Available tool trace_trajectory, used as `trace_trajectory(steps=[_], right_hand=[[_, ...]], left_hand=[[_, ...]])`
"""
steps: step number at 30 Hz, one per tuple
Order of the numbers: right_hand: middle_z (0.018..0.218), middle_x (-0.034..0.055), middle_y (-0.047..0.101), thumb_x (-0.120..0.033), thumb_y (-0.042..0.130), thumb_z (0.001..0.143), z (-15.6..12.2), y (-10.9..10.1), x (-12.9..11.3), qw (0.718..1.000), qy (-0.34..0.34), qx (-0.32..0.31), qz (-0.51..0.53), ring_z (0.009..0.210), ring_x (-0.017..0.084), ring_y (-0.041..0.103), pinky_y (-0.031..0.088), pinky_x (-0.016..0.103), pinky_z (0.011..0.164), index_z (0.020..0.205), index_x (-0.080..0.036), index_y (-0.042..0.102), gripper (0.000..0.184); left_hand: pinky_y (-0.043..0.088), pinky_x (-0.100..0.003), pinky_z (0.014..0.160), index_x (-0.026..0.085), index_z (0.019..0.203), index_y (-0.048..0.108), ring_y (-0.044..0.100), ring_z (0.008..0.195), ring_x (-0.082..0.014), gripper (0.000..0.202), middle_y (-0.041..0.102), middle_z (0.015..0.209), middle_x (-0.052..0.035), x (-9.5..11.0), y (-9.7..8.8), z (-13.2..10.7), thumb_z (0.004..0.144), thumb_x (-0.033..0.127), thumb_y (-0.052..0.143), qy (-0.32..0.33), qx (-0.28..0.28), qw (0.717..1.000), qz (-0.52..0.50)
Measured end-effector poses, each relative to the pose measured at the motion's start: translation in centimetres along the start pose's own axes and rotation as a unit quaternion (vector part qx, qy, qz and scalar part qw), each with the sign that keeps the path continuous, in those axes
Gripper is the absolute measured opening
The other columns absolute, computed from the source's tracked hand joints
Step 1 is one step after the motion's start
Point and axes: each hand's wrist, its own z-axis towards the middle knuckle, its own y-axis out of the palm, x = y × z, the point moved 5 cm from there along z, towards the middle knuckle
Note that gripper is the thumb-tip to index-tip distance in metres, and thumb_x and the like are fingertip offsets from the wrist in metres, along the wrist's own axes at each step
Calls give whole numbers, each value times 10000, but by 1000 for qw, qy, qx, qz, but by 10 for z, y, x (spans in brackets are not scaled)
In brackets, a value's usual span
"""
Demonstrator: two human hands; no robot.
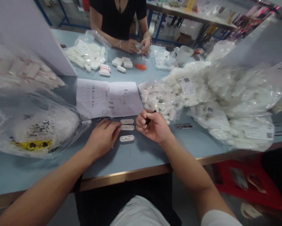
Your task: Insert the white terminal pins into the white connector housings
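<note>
Three white, elongated plastic casings point(127, 138) with small slots lie in a column on the blue table. My left hand point(104, 136) rests palm-down just left of them, fingers bent but apart, with its fingertips by the upper two casings. Beyond that hand, small black and white bits point(102, 119) are scattered, partly hidden by the fingers. To the right of the casings, my right hand point(155, 127) is closed around a thin black pen-like tool point(151, 117); its exact kind is unclear. A pair of tweezers point(184, 126) lies to the right of this hand.
A printed sheet point(109, 99) lies behind my hands. Clear bags of white parts point(239, 125) crowd the right, and another bag point(44, 128) sits at left. Across the table, a person's hands point(137, 46) handle a small white piece near orange parts point(140, 66).
</note>
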Motion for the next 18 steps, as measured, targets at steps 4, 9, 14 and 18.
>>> trace_trajectory(steps=[4,9,14,18], right_hand=[[676,-57,425,-404,727,810,-1,2,-2,1000,-25,3,-17,586,83,335,293,220,529,699,-211,455,351],[660,-60,446,-314,797,758,-2,4,-4,999,-45,-20,-19,588,80,344,277,224,528,688,-208,469,352],[629,-80,426,-250,830,698,-2,5,-5,998,-47,-18,-25,569,76,335,279,220,518,735,-221,499,334],[629,-84,428,-235,818,708,-2,8,-5,998,-52,-31,-30,561,68,341,284,217,517,736,-218,486,333]], left_hand=[[538,-419,874,148,1069,688,672,875,-255,244,752,953,-95,1,-1,0,993,271,490,9,7,1000,-5],[542,-429,863,142,1072,695,672,877,-266,253,750,951,-105,0,-1,0,990,267,491,6,6,1000,0],[543,-430,866,172,1083,689,671,896,-260,257,749,964,-95,-3,0,-1,996,285,475,-8,-1,1000,-3],[539,-423,870,184,1087,680,674,901,-252,251,748,976,-87,-4,0,-2,1000,295,473,-9,-5,1000,-1]])
